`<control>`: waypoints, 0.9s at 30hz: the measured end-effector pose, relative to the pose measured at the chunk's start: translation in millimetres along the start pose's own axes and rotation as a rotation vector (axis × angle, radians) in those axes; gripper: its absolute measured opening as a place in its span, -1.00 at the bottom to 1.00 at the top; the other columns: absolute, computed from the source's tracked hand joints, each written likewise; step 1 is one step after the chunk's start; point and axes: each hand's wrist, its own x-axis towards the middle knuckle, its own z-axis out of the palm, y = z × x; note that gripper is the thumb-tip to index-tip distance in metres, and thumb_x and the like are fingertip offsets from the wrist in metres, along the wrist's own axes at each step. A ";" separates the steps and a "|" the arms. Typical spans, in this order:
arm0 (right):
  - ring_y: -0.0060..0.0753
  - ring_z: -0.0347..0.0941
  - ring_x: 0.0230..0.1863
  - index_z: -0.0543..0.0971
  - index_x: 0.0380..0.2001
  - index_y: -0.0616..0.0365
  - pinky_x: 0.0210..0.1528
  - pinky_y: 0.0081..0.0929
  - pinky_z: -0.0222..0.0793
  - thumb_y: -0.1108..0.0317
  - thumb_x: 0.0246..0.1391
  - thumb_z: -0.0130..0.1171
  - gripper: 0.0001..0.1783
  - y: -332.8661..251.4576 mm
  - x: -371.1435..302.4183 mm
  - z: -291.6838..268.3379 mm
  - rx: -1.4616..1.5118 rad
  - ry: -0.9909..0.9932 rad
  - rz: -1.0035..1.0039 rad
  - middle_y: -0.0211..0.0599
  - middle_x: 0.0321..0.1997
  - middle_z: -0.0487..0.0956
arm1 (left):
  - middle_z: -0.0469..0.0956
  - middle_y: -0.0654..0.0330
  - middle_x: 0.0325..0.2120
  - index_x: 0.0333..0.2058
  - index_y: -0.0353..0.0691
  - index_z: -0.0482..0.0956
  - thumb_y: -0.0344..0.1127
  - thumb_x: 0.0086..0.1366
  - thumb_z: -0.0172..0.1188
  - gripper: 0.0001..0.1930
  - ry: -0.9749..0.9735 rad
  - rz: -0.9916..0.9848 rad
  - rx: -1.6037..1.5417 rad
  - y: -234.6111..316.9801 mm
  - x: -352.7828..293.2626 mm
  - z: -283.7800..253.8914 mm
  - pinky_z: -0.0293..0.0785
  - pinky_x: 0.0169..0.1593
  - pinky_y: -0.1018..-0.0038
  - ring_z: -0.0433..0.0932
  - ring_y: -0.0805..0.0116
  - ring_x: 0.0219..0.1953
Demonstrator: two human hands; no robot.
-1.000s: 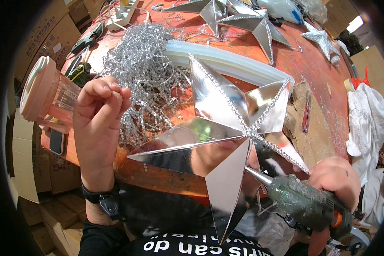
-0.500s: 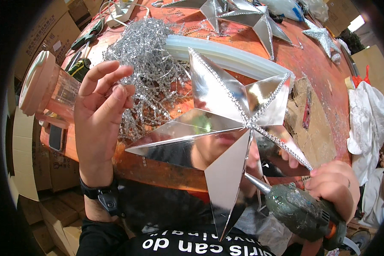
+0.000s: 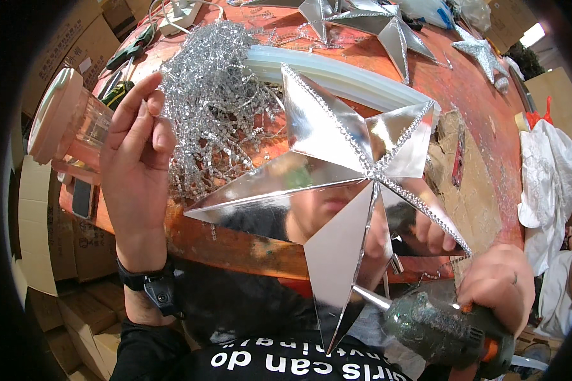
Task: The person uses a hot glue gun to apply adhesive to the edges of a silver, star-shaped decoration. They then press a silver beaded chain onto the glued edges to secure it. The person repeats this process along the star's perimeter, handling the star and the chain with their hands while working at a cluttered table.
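Note:
A large mirror-finish silver star [image 3: 337,222] stands tilted in front of me. Silver beaded trim [image 3: 397,149] runs along three of its ridges; the left and lower ridges show bare. My right hand [image 3: 499,286] is wrapped round a dark green glue gun [image 3: 435,324], just below the star's right-hand tip. The gun's metal nozzle points left, close to the ridge of the lower point; whether it touches cannot be told. Left of the star my left hand [image 3: 133,159] is raised with thumb and fingers pinched together. Anything between those fingertips is too small to see.
A heap of silver bead strands [image 3: 213,95] lies behind my left hand, beside translucent glue sticks [image 3: 337,79]. A pink-lidded cup [image 3: 76,127] and phone [image 3: 82,198] are at left. Cardboard [image 3: 470,190] lies right; more silver stars [image 3: 388,28] sit at the back.
The glue gun has moved down and left, its nozzle now lower along the star's lower point. My left hand has shifted left and its fingers have drawn closer together.

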 end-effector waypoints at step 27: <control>-0.37 0.46 -0.49 0.52 -0.61 0.02 -0.49 -0.40 0.30 0.19 -0.57 0.09 -0.71 -6.4 -26.1 13.5 0.044 0.043 -0.074 -0.53 -0.55 0.51 | 0.56 0.23 -0.33 -0.04 -0.36 0.47 -0.40 0.33 0.10 -0.74 -0.077 0.128 0.432 -5.4 -1.0 5.2 0.47 -0.16 0.61 0.52 0.53 -0.28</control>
